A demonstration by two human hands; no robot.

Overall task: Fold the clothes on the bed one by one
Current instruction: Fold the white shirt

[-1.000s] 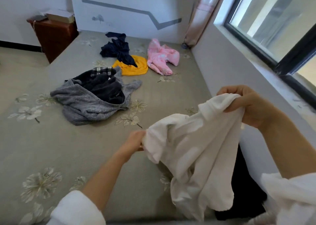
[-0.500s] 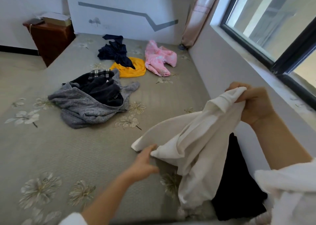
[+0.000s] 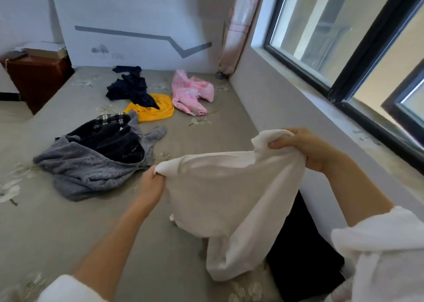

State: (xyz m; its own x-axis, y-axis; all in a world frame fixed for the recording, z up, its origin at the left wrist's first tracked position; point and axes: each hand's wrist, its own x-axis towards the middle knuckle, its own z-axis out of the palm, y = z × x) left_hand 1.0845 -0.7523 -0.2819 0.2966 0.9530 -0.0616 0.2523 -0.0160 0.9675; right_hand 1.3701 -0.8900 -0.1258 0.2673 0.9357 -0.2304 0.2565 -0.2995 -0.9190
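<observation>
The bed [image 3: 68, 228] lies in front of me under a grey-green sheet printed with pale flowers. It runs up to a white headboard panel [image 3: 137, 15], with a window [image 3: 321, 26] along the wall on my right and a pinkish curtain [image 3: 241, 26] hanging in the far corner. I hold the white garment [image 3: 229, 198] up over the near right part of the bed, stretched between both hands. My left hand [image 3: 150, 184] pinches one end of its top edge, fingers curled into the cloth. My right hand [image 3: 305, 148] is higher and nearer the wall, clenched round a bunched corner at the other end. The cloth hangs in a loose sheet, and its lower end trails onto the sheet beside a black garment [image 3: 302, 256] lying against the wall. Past my left hand sits a crumpled grey garment [image 3: 91, 171] with a dark garment [image 3: 112, 141] heaped on it, and a bit of checked fabric [image 3: 110, 119] shows at the far edge of that heap. Further up the bed, a yellow garment [image 3: 153, 113] lies partly under a navy garment [image 3: 130, 88], and a pink garment [image 3: 192, 95] is just to their right. A dark red-brown nightstand [image 3: 36, 81] stands off the far left corner with a box or books on top; I cannot tell which. My sleeves are white and pushed up my forearms.
</observation>
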